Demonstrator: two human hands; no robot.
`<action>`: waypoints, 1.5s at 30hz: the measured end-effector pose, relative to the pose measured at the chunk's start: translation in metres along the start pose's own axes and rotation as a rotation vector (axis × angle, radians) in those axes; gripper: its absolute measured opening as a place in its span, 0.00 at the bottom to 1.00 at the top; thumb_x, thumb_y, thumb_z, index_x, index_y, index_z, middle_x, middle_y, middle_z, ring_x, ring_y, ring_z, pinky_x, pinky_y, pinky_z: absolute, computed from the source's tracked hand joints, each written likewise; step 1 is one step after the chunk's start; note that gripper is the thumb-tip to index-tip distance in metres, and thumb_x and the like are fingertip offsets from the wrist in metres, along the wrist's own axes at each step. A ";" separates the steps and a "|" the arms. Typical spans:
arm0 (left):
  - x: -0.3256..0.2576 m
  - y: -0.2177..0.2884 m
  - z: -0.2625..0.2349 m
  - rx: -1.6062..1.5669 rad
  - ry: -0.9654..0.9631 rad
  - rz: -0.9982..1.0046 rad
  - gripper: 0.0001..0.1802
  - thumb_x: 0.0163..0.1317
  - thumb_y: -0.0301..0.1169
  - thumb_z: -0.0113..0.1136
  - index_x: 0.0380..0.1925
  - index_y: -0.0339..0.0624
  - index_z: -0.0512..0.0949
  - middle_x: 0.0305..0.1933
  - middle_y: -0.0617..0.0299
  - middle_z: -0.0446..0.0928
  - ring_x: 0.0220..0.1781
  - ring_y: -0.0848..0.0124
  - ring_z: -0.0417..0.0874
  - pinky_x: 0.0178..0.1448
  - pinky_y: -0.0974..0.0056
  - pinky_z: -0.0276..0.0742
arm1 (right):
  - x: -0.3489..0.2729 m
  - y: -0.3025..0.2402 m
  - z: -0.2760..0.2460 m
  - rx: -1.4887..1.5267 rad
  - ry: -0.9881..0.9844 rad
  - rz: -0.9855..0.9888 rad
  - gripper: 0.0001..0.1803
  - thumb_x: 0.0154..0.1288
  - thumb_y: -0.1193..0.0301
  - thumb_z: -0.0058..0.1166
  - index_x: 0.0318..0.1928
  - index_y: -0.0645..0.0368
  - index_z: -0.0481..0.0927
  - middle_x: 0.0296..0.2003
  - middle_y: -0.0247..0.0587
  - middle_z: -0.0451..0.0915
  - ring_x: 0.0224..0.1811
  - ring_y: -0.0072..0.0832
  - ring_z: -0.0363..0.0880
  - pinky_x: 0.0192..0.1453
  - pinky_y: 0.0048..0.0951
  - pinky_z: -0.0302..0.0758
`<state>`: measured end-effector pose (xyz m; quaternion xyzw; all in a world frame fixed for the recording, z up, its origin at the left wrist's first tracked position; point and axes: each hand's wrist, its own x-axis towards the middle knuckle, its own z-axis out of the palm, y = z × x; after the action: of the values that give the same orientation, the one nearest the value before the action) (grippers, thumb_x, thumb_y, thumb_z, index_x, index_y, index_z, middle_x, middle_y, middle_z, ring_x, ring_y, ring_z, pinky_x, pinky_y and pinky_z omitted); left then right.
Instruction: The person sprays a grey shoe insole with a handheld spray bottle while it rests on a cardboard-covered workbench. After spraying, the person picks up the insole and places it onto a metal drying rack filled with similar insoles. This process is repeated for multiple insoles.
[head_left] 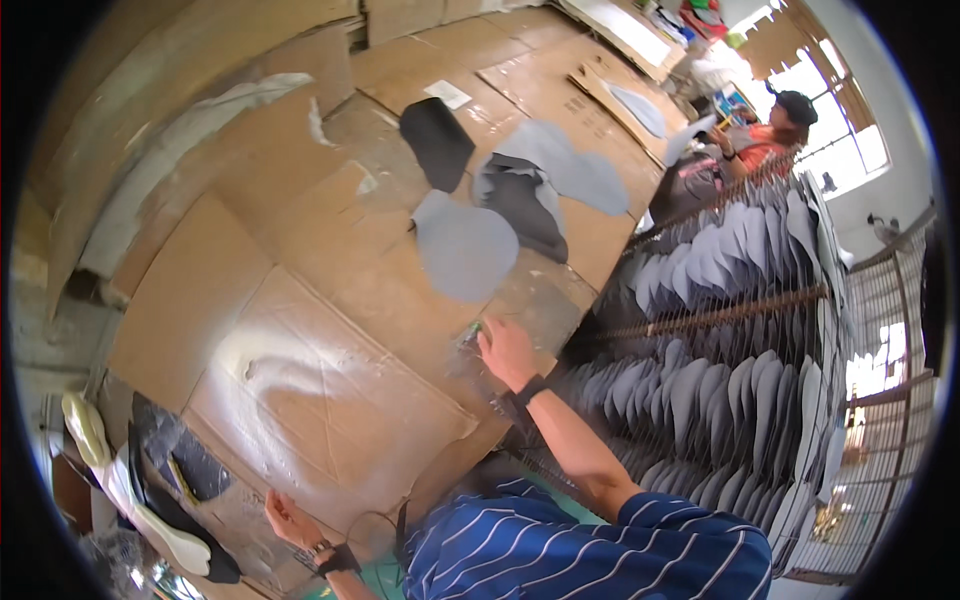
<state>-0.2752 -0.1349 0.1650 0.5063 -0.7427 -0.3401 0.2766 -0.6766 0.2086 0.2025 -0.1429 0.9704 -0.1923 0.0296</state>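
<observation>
My right hand is closed over the right side of the cardboard-covered table. A blurred greyish thing with a green spot shows at its fingertips; its kind is unclear. Near the table's front edge, my left hand has its fingers loosely apart and nothing visible in them. Between the hands lies a cardboard sheet with a whitish, shiny, shoe-sole-shaped haze on it. Beyond my right hand lie a grey sole-shaped piece, more grey pieces, and black pieces.
On the right stands a rusty wire rack densely hung with grey sole-shaped pieces. Pale shoe-shaped forms sit at the lower left. Cardboard walls border the table's far left. Another person works at the far right.
</observation>
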 end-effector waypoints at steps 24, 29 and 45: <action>-0.014 0.121 0.089 0.215 -0.649 -0.223 0.21 0.71 0.36 0.60 0.57 0.33 0.75 0.42 0.49 0.82 0.36 0.63 0.82 0.39 0.63 0.80 | 0.238 0.197 0.031 -0.152 0.033 0.431 0.36 0.53 0.60 0.66 0.60 0.60 0.68 0.58 0.47 0.71 0.64 0.44 0.69 0.56 0.45 0.75; 0.009 0.139 0.131 0.198 -0.749 -0.153 0.22 0.71 0.38 0.60 0.56 0.31 0.76 0.40 0.49 0.82 0.36 0.64 0.82 0.38 0.63 0.80 | 0.238 0.198 0.064 -0.429 0.193 0.537 0.25 0.64 0.67 0.55 0.61 0.60 0.71 0.56 0.45 0.71 0.60 0.39 0.70 0.53 0.41 0.74; 0.000 0.164 0.157 0.031 -0.800 -0.125 0.24 0.74 0.40 0.56 0.62 0.37 0.73 0.49 0.48 0.80 0.43 0.61 0.80 0.47 0.59 0.79 | 0.238 0.200 0.049 -0.307 0.152 0.514 0.36 0.57 0.65 0.63 0.65 0.64 0.68 0.56 0.49 0.72 0.61 0.43 0.71 0.53 0.44 0.77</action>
<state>-0.4860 -0.0578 0.1969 0.3823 -0.7644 -0.5154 -0.0630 -0.9523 0.2991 0.0804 0.1192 0.9919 -0.0398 -0.0174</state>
